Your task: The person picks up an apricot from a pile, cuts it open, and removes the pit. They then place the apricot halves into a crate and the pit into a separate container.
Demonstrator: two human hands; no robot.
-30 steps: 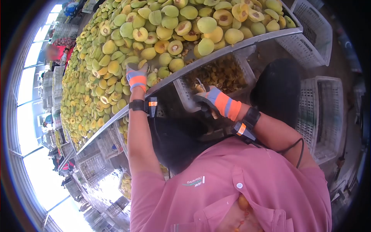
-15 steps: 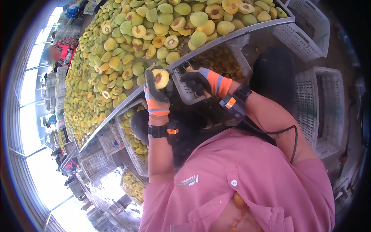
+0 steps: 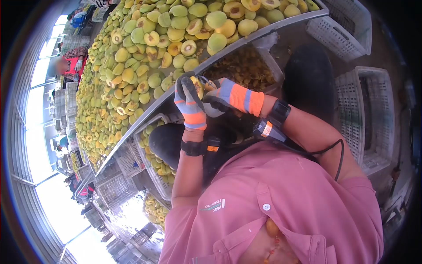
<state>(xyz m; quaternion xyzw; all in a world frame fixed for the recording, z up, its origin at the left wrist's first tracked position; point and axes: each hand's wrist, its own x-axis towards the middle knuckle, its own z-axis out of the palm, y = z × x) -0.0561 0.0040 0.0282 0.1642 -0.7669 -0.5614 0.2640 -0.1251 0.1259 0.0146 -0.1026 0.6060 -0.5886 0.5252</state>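
Observation:
My left hand (image 3: 190, 101), in an orange and grey glove with dark fingers, is closed around a halved fruit (image 3: 197, 87) whose cut face turns toward my other hand. Right beside it, my right hand (image 3: 226, 96), gloved too, grips a small tool (image 3: 211, 85) by its handle. The tool's metal end is at the fruit's cut face, partly hidden by fingers. Both hands are over the near edge of a metal-rimmed table (image 3: 259, 30) heaped with green and yellow fruit halves (image 3: 154, 81).
A crate of brown scraps (image 3: 246, 68) is beyond my right hand. Another crate (image 3: 154, 176) holds fruit at the lower left. White crates (image 3: 378, 119) stand at the right. A person in red (image 3: 72, 65) is across the table at the far left.
My hands have come together: the left moved right with the fruit, and the right brought the tool up to its cut face. The view has shifted slightly.

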